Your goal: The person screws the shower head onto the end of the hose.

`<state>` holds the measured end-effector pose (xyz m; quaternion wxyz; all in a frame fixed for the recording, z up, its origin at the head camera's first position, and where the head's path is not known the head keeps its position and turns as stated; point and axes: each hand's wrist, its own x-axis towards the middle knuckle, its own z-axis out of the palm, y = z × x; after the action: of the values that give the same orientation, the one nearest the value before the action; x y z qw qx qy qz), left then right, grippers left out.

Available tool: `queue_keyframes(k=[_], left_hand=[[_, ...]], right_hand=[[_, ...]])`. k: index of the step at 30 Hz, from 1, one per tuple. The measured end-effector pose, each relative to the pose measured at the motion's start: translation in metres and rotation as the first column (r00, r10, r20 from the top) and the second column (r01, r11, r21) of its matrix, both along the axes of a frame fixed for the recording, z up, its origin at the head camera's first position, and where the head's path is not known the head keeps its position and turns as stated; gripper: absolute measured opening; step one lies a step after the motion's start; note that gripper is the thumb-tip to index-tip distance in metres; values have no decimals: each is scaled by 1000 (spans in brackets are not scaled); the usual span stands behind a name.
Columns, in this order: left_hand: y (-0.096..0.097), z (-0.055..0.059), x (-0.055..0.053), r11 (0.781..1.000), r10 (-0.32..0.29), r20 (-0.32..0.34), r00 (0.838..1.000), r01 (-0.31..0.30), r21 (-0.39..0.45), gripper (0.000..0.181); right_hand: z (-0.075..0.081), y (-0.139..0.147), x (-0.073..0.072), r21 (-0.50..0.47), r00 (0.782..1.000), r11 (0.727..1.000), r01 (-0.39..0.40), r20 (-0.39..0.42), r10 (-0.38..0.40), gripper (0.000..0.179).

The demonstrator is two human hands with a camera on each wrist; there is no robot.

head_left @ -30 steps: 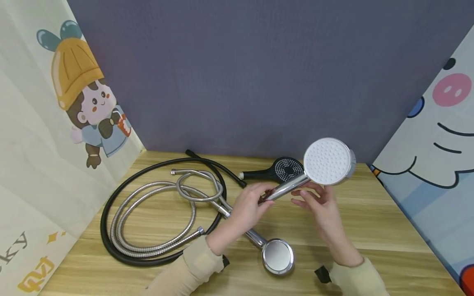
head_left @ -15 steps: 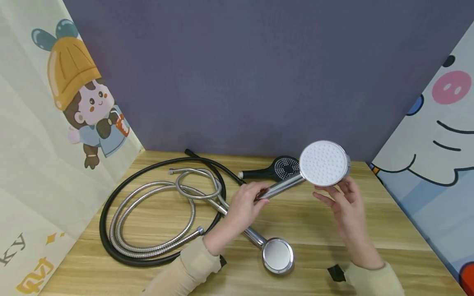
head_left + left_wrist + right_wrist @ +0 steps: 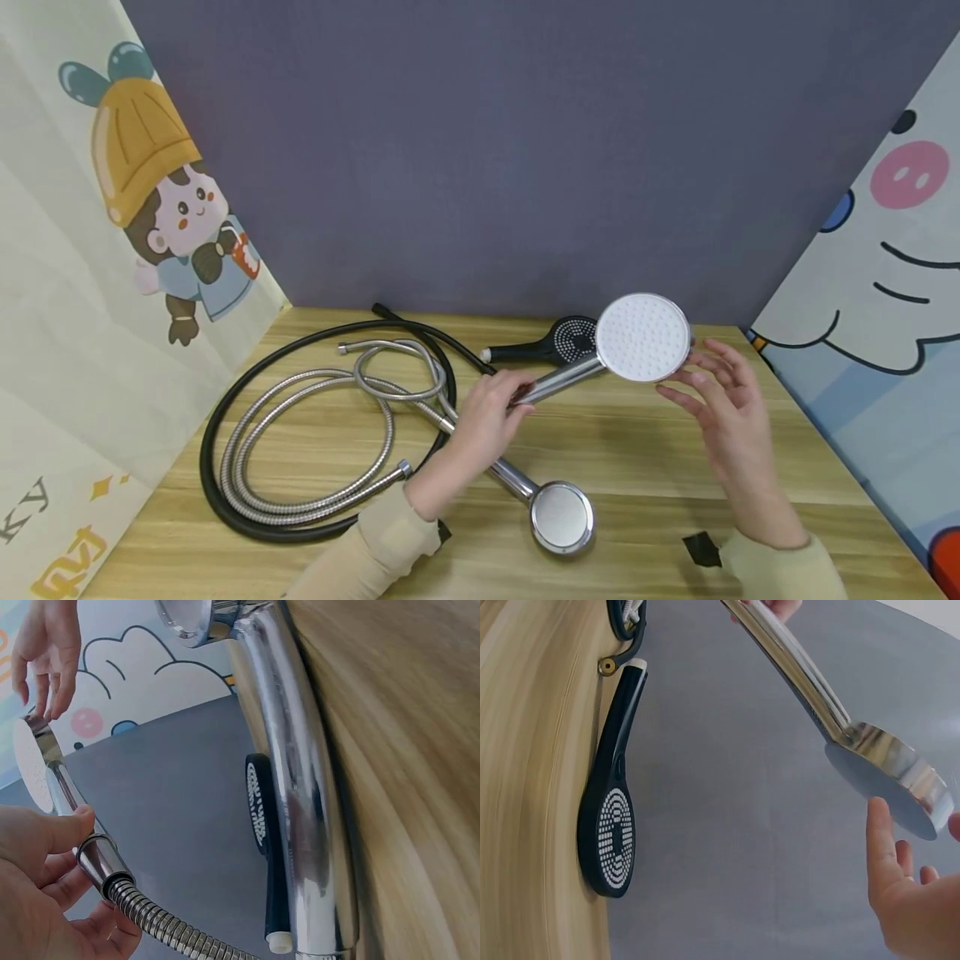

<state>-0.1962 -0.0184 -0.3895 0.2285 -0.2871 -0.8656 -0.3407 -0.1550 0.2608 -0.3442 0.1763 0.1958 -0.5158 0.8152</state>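
Observation:
A chrome shower head [image 3: 643,337] with a white spray face is held up over the table by my left hand [image 3: 480,425]. The thumb and fingers grip the lower end of its handle, where a metal shower hose [image 3: 161,919] joins it in the left wrist view. My right hand [image 3: 738,421] is beside the far rim of the head, fingers spread and gently bent, fingertips right at the edge. Behind the held one lies a black shower head [image 3: 573,340]. Another chrome shower head [image 3: 562,518] lies in front, its handle partly hidden by my left forearm.
Coiled metal hoses [image 3: 240,467] and a black hose [image 3: 206,450] cover the left part of the wooden table [image 3: 750,467]. A grey panel [image 3: 480,167] stands at the back. Printed cartoon panels [image 3: 885,308] close off both sides.
My right hand has moved right, from beneath the held shower head to its far rim. The left hand and the shower head have shifted slightly left and down.

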Motion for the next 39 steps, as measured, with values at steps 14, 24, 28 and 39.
queue_keyframes(k=[14, 24, 28, 39], left_hand=[[-6, -8, 0, 997, 19, -45, 999, -23, -73, 33], [-12, -9, 0, 995, 5, -79, 997, -13, -98, 34], [-16, -8, -2, 995, 4, -85, 996, -13, -101, 33], [-23, -5, -9, 993, -9, -29, 1000, 5, -120, 30]], right_hand=[[5, 7, 1, 223, 987, 973, 59, 136, -91, 43], [0, 12, -1, 304, 977, 953, -8, 207, -58, 47], [-2, 14, -3, 336, 969, 941, -49, 245, -38, 45], [-8, 16, -6, 416, 947, 901, -127, 321, -14, 51]])
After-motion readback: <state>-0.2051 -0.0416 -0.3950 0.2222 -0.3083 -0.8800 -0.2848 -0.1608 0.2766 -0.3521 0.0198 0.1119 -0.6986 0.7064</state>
